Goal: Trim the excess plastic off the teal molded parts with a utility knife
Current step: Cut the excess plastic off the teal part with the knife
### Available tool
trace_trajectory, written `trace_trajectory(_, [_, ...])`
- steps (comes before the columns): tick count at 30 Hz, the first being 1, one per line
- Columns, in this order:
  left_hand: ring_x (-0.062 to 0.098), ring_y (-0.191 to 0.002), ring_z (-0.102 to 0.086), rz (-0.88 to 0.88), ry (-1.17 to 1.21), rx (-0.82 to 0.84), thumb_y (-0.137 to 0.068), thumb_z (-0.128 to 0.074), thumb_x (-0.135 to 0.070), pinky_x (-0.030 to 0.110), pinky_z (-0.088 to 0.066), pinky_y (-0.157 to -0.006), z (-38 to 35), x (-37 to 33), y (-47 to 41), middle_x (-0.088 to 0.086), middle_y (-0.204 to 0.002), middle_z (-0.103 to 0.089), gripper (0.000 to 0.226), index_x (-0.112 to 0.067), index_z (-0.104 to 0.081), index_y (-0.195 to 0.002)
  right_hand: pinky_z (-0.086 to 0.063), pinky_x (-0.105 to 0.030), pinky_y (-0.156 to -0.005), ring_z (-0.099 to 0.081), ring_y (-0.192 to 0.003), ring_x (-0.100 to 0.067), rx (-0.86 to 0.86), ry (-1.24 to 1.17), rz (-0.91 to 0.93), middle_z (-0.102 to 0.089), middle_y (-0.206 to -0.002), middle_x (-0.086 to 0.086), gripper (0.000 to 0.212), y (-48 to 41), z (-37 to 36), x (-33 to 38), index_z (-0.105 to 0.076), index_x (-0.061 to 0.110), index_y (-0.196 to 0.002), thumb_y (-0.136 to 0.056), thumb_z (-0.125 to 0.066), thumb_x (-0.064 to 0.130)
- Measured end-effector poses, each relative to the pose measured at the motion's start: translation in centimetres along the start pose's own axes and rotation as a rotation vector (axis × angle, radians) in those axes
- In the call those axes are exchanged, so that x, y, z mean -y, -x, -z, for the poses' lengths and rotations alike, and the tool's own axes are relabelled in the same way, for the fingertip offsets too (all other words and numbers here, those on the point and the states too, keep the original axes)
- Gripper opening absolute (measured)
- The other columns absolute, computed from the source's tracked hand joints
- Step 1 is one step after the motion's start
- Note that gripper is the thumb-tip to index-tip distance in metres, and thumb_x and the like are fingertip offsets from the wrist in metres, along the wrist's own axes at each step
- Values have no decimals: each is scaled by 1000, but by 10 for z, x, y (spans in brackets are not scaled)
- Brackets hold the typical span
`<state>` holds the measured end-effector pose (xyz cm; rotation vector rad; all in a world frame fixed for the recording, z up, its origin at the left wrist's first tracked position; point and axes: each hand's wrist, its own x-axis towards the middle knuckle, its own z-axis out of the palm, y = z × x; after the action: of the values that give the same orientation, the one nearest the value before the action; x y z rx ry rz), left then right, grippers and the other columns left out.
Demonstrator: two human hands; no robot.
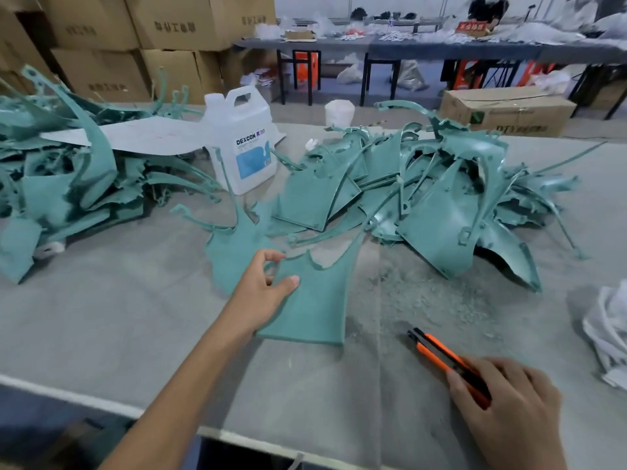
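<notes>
Here, right of a heap of teal parts (61, 184) at the table's (135, 317) left edge, the left hand (264, 286) pinches a teal molded part (312, 310) lying flat mid-table, thumb on top and fingers (273, 256) curled over its edge, while near the near edge the right hand (509, 395) grips the rear end of an orange utility knife (437, 351).

We see a flat teal molded plastic part (305, 307), a pale grey table cover (101, 317), an orange-and-black utility knife (441, 354), a white plastic jug (244, 130) with a blue label (252, 162), and plain brown cardboard boxes (101, 22).
</notes>
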<state>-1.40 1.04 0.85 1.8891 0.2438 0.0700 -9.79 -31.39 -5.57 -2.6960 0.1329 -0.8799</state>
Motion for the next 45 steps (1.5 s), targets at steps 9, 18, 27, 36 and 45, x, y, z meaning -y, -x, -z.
trace_trajectory(9, [10, -85, -51, -129, -575, -89, -72, -70, -61, 23, -40, -71, -8, 45, 32, -17, -86, -52, 35, -36, -52, -88, -53, -44, -77, -69, -89, -39, 103, -174, -155, -72, -100, -13, 42, 2, 15, 10, -75, 19, -111, -71, -89, 16])
trace_trajectory(18, [10, -88, -40, -228, -695, -89, -70, -44, -87, 30, -29, -78, -34, 60, 49, -21, -89, -44, 54, -43, -51, -100, -46, -29, -71, -68, -81, -21, 273, -362, 1, -64, -96, 10, 37, -2, 24, 61, -70, 31, -117, -81, -73, 38])
trace_trajectory(27, [7, -82, -37, -271, -685, -124, -74, -43, -86, 29, -24, -74, -37, 65, 49, -24, -83, -43, 46, -43, -48, -91, -43, -29, -64, -62, -86, -14, 463, -348, 156, -68, -108, 7, 44, -10, 13, 74, -64, 28, -132, -90, -71, 20])
trace_trajectory(36, [2, -80, -38, -279, -661, -126, -75, -44, -85, 30, -25, -73, -38, 65, 49, -21, -80, -46, 47, -40, -48, -87, -50, -36, -63, -67, -84, -25, 456, -354, 171, -67, -106, 5, 39, -10, 17, 73, -63, 29, -134, -95, -61, 30])
trace_trajectory(45, [1, -81, -38, -278, -645, -137, -76, -45, -84, 29, -26, -74, -38, 66, 50, -22, -79, -46, 45, -40, -47, -85, -47, -32, -61, -60, -87, -17, 453, -365, 194, -62, -99, 16, 41, -9, 23, 76, -62, 35, -132, -91, -64, 32])
